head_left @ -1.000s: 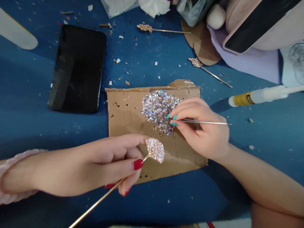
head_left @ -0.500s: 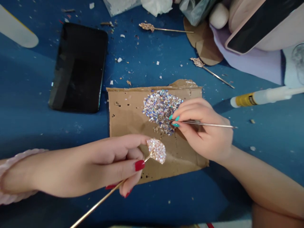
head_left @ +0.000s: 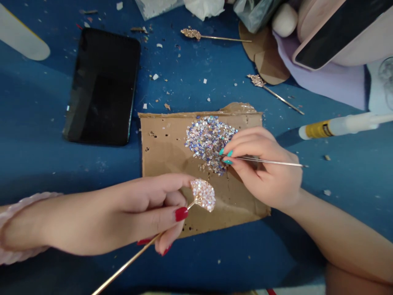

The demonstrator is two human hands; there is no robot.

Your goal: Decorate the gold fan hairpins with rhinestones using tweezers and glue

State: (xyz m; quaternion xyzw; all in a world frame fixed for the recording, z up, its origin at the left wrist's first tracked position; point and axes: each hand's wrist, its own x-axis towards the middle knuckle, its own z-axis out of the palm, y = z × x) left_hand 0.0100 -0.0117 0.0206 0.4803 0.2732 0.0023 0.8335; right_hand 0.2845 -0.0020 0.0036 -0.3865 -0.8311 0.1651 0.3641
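Note:
My left hand [head_left: 132, 213] is closed on a thin gold hair stick [head_left: 129, 262], pinching it just below its fan-shaped head [head_left: 202, 194], which is covered in small rhinestones. My right hand [head_left: 260, 168] pinches slim metal tweezers [head_left: 270, 162]. Their tips reach into a pile of loose iridescent rhinestones [head_left: 207, 141]. The pile lies on a piece of brown cardboard [head_left: 166, 147] on the blue table. The fan head hovers over the cardboard's lower half, just below the pile.
A black phone [head_left: 102, 86] lies left of the cardboard. Two more gold sticks [head_left: 215, 37] [head_left: 276, 94] rest behind it, beside cardboard circles [head_left: 267, 57]. A glue tube [head_left: 337, 125] lies at right. A pink case [head_left: 337, 28], bags and scraps crowd the back edge.
Both hands hold almost the same pose; the view shifted slightly, and the tweezers' tips stay in the rhinestone pile.

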